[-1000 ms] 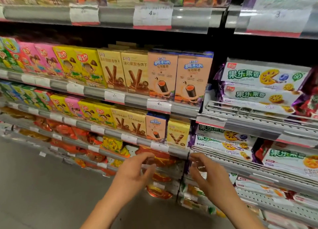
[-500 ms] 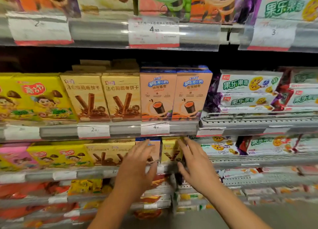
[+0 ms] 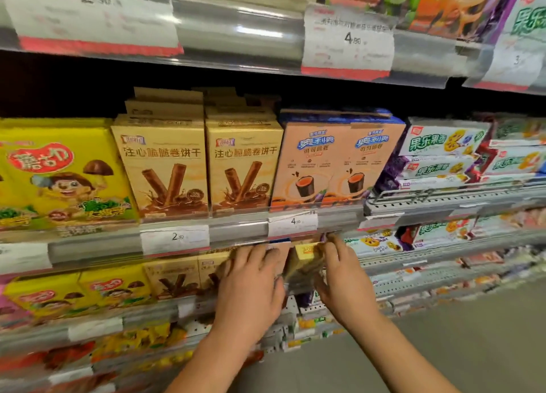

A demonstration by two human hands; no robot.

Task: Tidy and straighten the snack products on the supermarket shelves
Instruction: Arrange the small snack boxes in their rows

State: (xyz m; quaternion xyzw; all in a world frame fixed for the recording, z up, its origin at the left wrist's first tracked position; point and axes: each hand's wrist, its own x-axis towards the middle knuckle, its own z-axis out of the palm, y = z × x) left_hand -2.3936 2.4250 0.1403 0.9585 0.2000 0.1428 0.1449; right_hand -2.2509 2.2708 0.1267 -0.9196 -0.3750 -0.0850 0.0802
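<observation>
Both forearms enter from the bottom edge and converge on the second shelf from the middle row. The left hand (image 3: 251,283) is laid flat, fingers straight and spread, against the fronts of the boxes just left of the small yellow box (image 3: 305,258); nothing is seen curled or pinched in it. The right hand (image 3: 339,277) is placed on the right side of that box, fingertips (image 3: 331,246) at its upper right corner; whether the box is actually clasped cannot be told through the blur, the fingers look mostly straight and pressing.

The yellow box stands upright between the two hands, long axis vertical, top tucked just under the shelf rail (image 3: 236,236) with the price tag (image 3: 292,224). It seems turned slightly off square to the rail. The right hand is nearer, touching; the left is just beside.

Judged step: box to be squeezed square and pushed back into line with the wafer-roll boxes (image 3: 177,280) to its left.

Further back, on the shelf above, tan wafer boxes (image 3: 204,168) and orange boxes (image 3: 336,162) stand faced-up, untouched.
</observation>
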